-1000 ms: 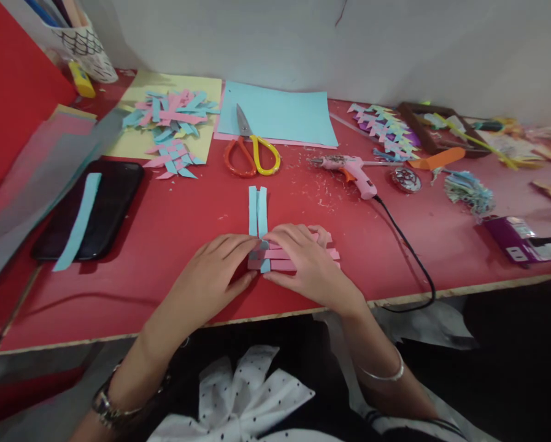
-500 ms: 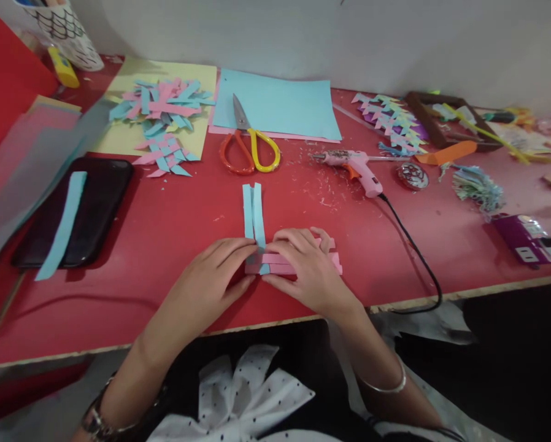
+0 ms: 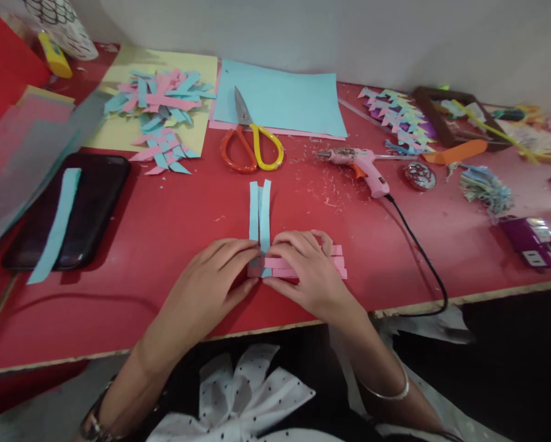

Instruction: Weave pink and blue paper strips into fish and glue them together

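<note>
- Head view: metal scissors with one red and one yellow handle (image 3: 244, 116) lie on the red tabletop (image 3: 165, 212); taken as landmark.
- Nearer you than the scissors: two narrow light-blue paper strips (image 3: 254, 212), crossing flat pink paper strips (image 3: 282, 264) under your hands.
- Your left hand (image 3: 211, 270), nearer you than the scissors: fingers curved, thumb narrowly apart from fingertips at the crossing; cannot tell whether they pinch.
- Your right hand (image 3: 310, 270), beside it: lies over the pink strips, thumb-to-finger gap narrow; grip cannot be told.
- Right of the scissors: pink glue gun with orange trigger (image 3: 371, 173).
- Left of the scissors, nearer you: black rectangular phone (image 3: 94, 205), loose light-blue paper strip (image 3: 57, 224) across it.
</note>
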The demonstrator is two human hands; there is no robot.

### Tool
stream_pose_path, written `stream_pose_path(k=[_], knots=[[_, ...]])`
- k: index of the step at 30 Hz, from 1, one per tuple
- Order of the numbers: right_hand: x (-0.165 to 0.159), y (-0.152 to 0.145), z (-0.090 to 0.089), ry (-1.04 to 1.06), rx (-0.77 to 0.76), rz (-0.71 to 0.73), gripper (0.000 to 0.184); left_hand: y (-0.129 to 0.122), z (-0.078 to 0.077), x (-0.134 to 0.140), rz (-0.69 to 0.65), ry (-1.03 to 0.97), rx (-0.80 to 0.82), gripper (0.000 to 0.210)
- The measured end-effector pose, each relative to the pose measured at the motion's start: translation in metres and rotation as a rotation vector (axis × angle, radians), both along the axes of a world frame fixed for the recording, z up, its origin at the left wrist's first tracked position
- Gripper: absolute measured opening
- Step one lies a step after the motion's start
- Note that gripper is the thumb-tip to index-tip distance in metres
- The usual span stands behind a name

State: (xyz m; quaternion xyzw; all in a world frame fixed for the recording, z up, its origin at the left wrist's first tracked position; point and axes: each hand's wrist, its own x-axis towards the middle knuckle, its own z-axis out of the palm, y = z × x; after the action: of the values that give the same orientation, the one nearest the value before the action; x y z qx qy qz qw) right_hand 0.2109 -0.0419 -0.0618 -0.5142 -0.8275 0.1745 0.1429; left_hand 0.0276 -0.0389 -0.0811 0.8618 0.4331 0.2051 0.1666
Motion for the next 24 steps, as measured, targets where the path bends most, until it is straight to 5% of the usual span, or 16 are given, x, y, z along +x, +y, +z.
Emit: stream_pose_path(k=[24], knots=[[0.0013, 0.0001, -0.0009, 0.065, -0.02, 0.029, 0.022, -0.0001, -0.0005, -0.0025, -0.013, -0.04, -0.053, 0.013]])
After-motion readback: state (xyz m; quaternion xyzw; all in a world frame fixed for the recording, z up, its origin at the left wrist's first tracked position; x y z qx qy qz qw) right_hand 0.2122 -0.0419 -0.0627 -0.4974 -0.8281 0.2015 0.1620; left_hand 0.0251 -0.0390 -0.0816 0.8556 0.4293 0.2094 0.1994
